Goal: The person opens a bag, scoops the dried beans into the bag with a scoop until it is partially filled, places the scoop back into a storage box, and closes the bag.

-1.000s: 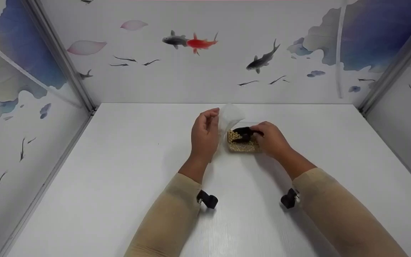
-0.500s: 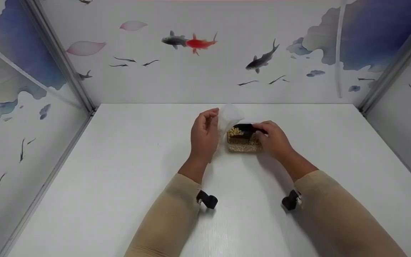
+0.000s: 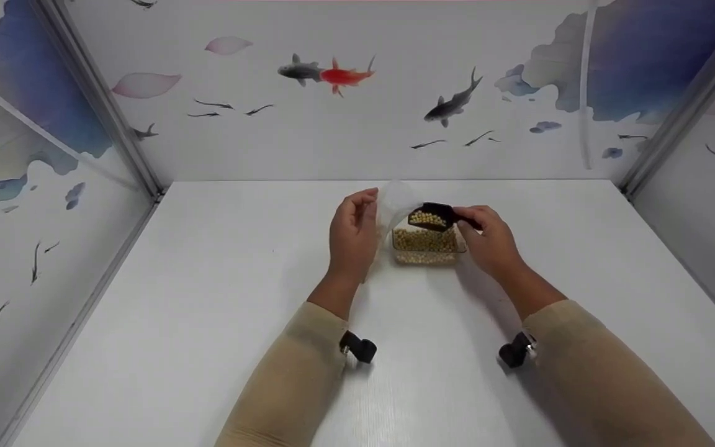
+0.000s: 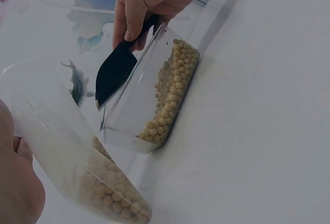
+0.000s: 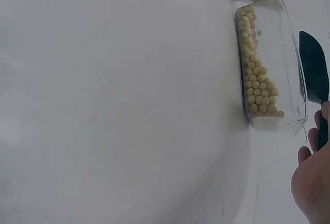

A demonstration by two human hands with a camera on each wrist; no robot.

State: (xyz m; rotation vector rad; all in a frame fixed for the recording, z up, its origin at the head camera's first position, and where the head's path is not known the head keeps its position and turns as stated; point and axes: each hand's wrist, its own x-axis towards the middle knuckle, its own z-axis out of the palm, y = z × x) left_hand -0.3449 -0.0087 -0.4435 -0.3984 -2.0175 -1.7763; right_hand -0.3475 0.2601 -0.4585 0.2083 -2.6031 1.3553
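My right hand (image 3: 491, 239) grips the handle of a black scoop (image 4: 116, 72), which carries a load of round yellowish beans (image 3: 427, 218) above a clear rectangular container (image 5: 281, 54). Inside that container lie more beans (image 4: 175, 82), heaped unevenly. To its left my left hand (image 3: 354, 233) holds a clear plastic bag (image 4: 49, 116) upright, its mouth spread near the scoop's tip. Beans (image 4: 116, 198) sit in the bottom of the bag. How the left fingers grasp the bag is partly hidden.
A white table (image 3: 227, 323) lies under everything. White panels (image 3: 357, 136) printed with fish and lotus leaves stand at the back and both sides, joined by metal posts (image 3: 103, 105). A small black device sits on each sleeve cuff.
The scoop was down among the beans in the container; my right hand has raised it, now loaded, above the container near the bag's mouth. The left hand and bag have stayed almost still.
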